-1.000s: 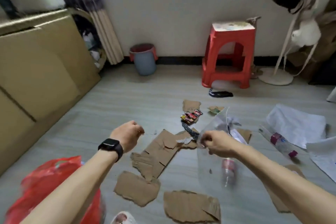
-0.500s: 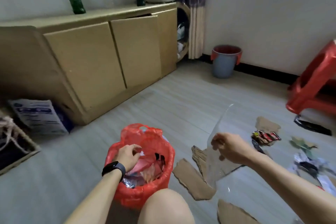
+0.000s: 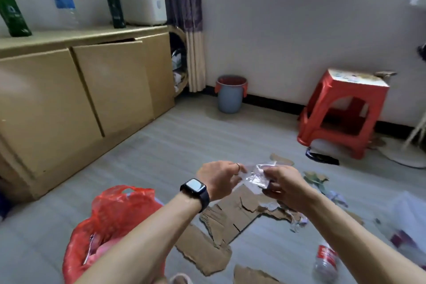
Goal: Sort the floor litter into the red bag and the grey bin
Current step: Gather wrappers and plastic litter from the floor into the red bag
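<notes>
**Most litter still down, one sheet in hand**

Some wrappers sit in the red bag [image 3: 110, 217]. Right of it, torn cardboard [image 3: 230, 217] and a plastic bottle [image 3: 326, 258] lie on the floor. The grey bin [image 3: 230, 94] stands well beyond. Above the bag's right side, the left hand [image 3: 219, 177] and right hand [image 3: 283, 185], close together, pinch a crumpled clear plastic sheet [image 3: 257, 176].

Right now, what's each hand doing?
Left hand: pinching the crumpled clear plastic bag.
Right hand: gripping the same bag.
</notes>
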`<state>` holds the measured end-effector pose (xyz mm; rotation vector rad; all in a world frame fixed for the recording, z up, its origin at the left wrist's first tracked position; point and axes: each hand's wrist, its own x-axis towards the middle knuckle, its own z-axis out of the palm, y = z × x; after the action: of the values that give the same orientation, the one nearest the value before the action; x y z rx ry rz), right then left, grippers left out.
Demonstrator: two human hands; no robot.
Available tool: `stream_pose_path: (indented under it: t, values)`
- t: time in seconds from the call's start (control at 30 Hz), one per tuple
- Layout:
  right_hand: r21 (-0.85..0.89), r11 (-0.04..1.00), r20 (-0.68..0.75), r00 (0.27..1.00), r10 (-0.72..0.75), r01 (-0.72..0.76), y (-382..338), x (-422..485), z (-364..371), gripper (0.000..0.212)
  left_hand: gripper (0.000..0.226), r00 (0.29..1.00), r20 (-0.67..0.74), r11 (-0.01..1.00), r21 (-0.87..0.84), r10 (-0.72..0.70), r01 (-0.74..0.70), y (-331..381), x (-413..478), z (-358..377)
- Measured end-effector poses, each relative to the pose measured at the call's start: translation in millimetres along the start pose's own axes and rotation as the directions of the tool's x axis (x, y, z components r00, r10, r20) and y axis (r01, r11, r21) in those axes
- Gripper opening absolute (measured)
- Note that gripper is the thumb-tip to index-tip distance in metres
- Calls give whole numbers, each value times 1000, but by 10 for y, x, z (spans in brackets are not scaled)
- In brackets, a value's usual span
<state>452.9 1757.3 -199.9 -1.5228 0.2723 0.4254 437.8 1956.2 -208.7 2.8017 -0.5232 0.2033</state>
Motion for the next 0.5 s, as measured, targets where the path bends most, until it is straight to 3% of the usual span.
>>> stream_pose_path:
  t: [0.07, 0.1, 0.17, 0.2, 0.23, 0.3, 0.33, 0.4, 0.5]
  values:
    - [1, 1000, -20, 999, -26, 26, -45, -53, -286, 23, 22, 989, -87, 980, -169, -122, 106, 91, 182, 92]
    - [-36, 998, -69, 996, -50, 47, -44, -46, -429, 30, 18, 976, -78, 916, -366, -205, 164, 127, 247, 123]
    - [-161, 981, -239, 960, -145, 109, 7, 2, -772, 49, 15, 955, 72, 616, -749, -288, 243, 217, 351, 179]
    - [-248, 961, -301, 933, -196, 122, 26, 6, -942, 68, 15, 944, 174, 475, -829, -282, 295, 247, 377, 201]
    - [-325, 939, -319, 921, -222, 113, 53, -3, -1142, 91, 16, 931, 266, 401, -847, -249, 350, 292, 400, 219]
    - [-391, 916, -213, 960, -185, 90, 114, -2, -1345, 116, 17, 908, 374, 356, -836, -187, 418, 246, 332, 217]
    - [-406, 911, -135, 981, -143, 77, 148, -6, -1429, 111, 16, 904, 397, 346, -836, -157, 426, 258, 327, 216]
    - [-454, 888, -48, 992, -114, 80, 205, -27, -1510, 77, 18, 891, 434, 328, -829, -136, 454, 291, 353, 216]
    - [-505, 854, -104, 974, -203, 124, 261, 34, -1533, 31, 21, 877, 452, 352, -804, -163, 479, 355, 366, 182]
